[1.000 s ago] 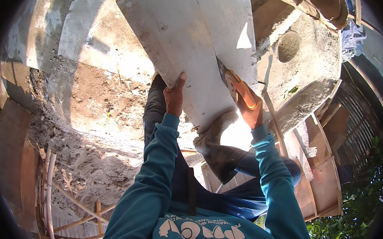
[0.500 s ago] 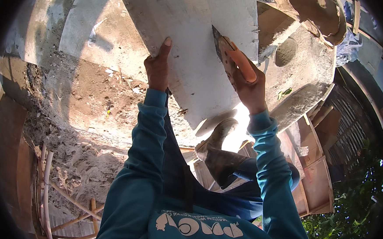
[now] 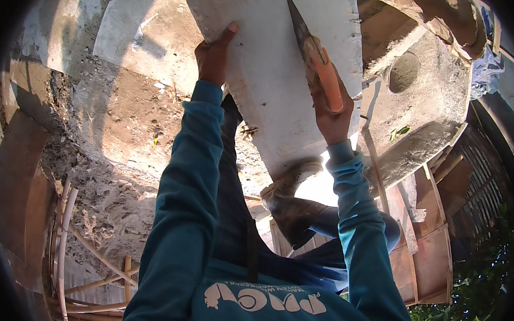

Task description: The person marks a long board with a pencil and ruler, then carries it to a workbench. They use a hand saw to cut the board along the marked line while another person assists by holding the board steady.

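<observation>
A pale, flat board (image 3: 264,96) lies in front of me, its surface scuffed and its near end close to my legs. My left hand (image 3: 212,59) is closed on the board's left edge, with the thumb on top and the other fingers hidden. In my right hand (image 3: 334,117) is a handsaw (image 3: 327,82), gripped by its orange-edged handle. Its dark, tapering blade (image 3: 297,20) points away over the middle of the board. Whether the teeth sit in a cut cannot be made out.
A dark boot (image 3: 289,212) is by the board's near end. To the right stands a concrete slab (image 3: 435,83) with a round hollow (image 3: 403,72). Rough, sandy ground (image 3: 135,123) lies left. Bamboo poles (image 3: 101,257) cross at lower left, and wooden panels (image 3: 427,259) stand at lower right.
More of the saw blade shows above the board, and the handle has turned to point more directly away from me. The board appears slightly further right; my left hand keeps its hold.
</observation>
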`<move>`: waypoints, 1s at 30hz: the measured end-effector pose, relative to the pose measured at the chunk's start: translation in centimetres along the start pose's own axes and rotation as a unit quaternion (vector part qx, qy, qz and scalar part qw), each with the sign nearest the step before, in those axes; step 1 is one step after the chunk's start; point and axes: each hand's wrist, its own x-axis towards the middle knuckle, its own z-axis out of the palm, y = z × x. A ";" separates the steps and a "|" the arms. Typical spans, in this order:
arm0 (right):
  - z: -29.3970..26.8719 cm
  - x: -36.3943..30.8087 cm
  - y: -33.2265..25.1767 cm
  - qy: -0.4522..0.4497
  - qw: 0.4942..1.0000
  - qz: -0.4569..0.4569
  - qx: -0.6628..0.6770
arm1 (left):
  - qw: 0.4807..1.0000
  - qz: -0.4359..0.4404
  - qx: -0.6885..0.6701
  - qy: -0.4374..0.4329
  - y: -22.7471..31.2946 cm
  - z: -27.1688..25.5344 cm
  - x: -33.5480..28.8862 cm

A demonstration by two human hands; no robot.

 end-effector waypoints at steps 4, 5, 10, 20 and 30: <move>-1.9 -0.4 -4.6 -0.031 0.998 0.012 -0.058 | 0.999 -0.003 -0.006 -0.033 -1.5 -1.1 1.9; -3.3 -2.3 -6.6 -0.042 0.997 0.019 -0.057 | 1.000 0.015 -0.010 -0.026 -1.9 -1.6 2.6; -13.8 -17.8 -12.5 -0.051 0.973 0.139 -0.179 | 0.998 0.038 -0.037 -0.024 -2.2 -2.2 2.1; -2.7 -0.4 -1.6 0.012 0.994 -0.063 -0.088 | 0.992 0.116 -0.024 -0.052 -3.9 -0.5 2.7; -14.3 -19.2 -9.4 -0.077 0.975 0.099 -0.183 | 0.996 0.051 -0.063 -0.037 -1.9 -1.9 1.0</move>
